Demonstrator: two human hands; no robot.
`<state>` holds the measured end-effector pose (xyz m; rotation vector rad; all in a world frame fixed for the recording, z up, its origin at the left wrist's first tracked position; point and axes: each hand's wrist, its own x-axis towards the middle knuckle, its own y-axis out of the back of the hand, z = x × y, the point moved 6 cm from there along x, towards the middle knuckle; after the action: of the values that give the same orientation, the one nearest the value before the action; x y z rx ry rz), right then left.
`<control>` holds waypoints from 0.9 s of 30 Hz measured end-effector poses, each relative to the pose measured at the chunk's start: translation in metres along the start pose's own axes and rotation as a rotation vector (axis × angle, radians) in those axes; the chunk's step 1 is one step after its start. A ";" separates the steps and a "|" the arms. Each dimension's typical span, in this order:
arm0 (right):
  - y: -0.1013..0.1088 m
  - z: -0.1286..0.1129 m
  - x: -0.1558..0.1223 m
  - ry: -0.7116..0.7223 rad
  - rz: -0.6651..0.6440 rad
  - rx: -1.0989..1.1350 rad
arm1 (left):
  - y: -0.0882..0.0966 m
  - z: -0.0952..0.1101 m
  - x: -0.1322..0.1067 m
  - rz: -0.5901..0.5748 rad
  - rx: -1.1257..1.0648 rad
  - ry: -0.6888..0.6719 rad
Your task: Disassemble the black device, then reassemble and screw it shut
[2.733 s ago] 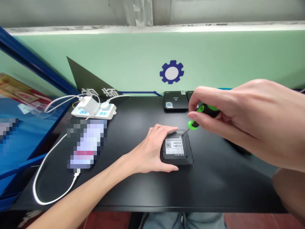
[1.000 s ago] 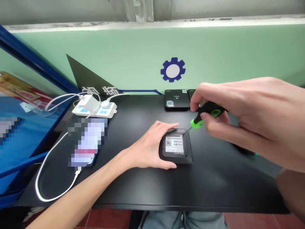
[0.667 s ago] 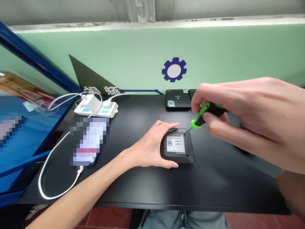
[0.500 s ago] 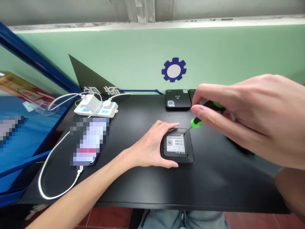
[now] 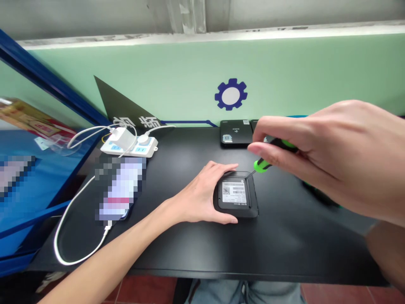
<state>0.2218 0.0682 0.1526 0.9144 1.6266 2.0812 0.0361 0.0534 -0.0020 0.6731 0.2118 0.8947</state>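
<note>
Pinching the green-and-black screwdriver [image 5: 262, 165] narrowly, my right fingers [image 5: 257, 147] and thumb close around its handle, and most of the grip is hidden behind them. Its thin metal shaft [image 5: 252, 173] slants down from the green collar to the upper right corner of the square black device [image 5: 250, 207]. From here I can't tell whether the tip is touching the corner or sits just above it. My right hand [image 5: 335, 156] hovers above the table, palm turned down and toward the device.

My left fingers [image 5: 226, 167] curve over the device's far edge, and my left thumb [image 5: 229, 218] lies along its near edge, so my left hand [image 5: 204, 196] cups the device from the side and holds it flat. The device lies label side up, with a white label [image 5: 233, 191] bearing a QR code and barcodes, on the black table [image 5: 284, 249].

Farther out, two more black devices [image 5: 236, 133] sit side by side against the pale green wall [image 5: 316, 71], just behind my right fingers. To my left lies a phone [image 5: 120, 190], blurred out, with a white cable [image 5: 74, 223] looping from its lower end. Beyond it, a white power strip [image 5: 148, 147] holds a white charger [image 5: 122, 137]. A blue gear emblem [image 5: 230, 94] marks the wall, and a blue metal frame [image 5: 31, 55] slants down on the left.
</note>
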 end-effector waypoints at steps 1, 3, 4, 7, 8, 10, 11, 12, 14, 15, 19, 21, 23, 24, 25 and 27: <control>0.000 0.002 0.000 -0.030 -0.001 -0.013 | 0.000 0.000 0.000 0.002 0.000 0.000; -0.002 0.004 -0.001 -0.053 -0.042 0.037 | 0.000 0.000 0.000 0.006 -0.005 -0.004; -0.003 0.004 -0.001 -0.050 -0.062 0.069 | 0.000 0.000 0.000 0.006 -0.008 -0.007; -0.003 0.002 -0.001 -0.038 -0.074 0.068 | -0.001 -0.002 0.000 0.000 -0.009 -0.014; -0.002 0.003 -0.001 -0.053 -0.069 0.041 | -0.001 -0.002 0.000 -0.003 -0.008 -0.019; -0.001 0.004 -0.001 -0.091 -0.055 0.015 | -0.002 -0.003 0.000 -0.008 -0.010 -0.023; 0.000 0.004 -0.001 -0.092 -0.053 0.027 | -0.002 -0.003 0.000 -0.009 -0.012 -0.022; 0.000 0.004 -0.002 -0.081 -0.049 0.050 | -0.002 -0.003 0.000 -0.008 -0.014 -0.019; 0.000 0.002 -0.002 -0.049 -0.050 0.079 | -0.001 -0.002 0.000 -0.004 -0.019 -0.017; 0.000 0.002 -0.002 -0.041 -0.054 0.067 | -0.001 -0.001 0.000 -0.002 -0.020 -0.020; 0.001 0.006 0.000 -0.089 -0.010 -0.045 | -0.001 0.000 -0.001 -0.003 -0.017 -0.016; 0.001 0.004 0.000 -0.058 -0.025 0.016 | -0.001 0.000 -0.001 -0.001 -0.014 -0.019; -0.001 0.001 -0.001 -0.008 -0.054 0.067 | -0.001 0.000 -0.001 0.001 -0.011 -0.027; -0.001 0.000 -0.002 0.005 -0.049 0.057 | -0.001 0.000 -0.001 0.000 -0.009 -0.027; 0.000 0.000 -0.003 -0.001 -0.033 0.020 | -0.001 0.000 -0.001 0.000 -0.009 -0.026; 0.001 0.003 -0.003 -0.044 -0.005 -0.049 | -0.001 -0.001 -0.001 0.000 -0.012 -0.026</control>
<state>0.2260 0.0678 0.1535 0.9315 1.5478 2.0735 0.0358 0.0525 -0.0040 0.6737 0.1832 0.8862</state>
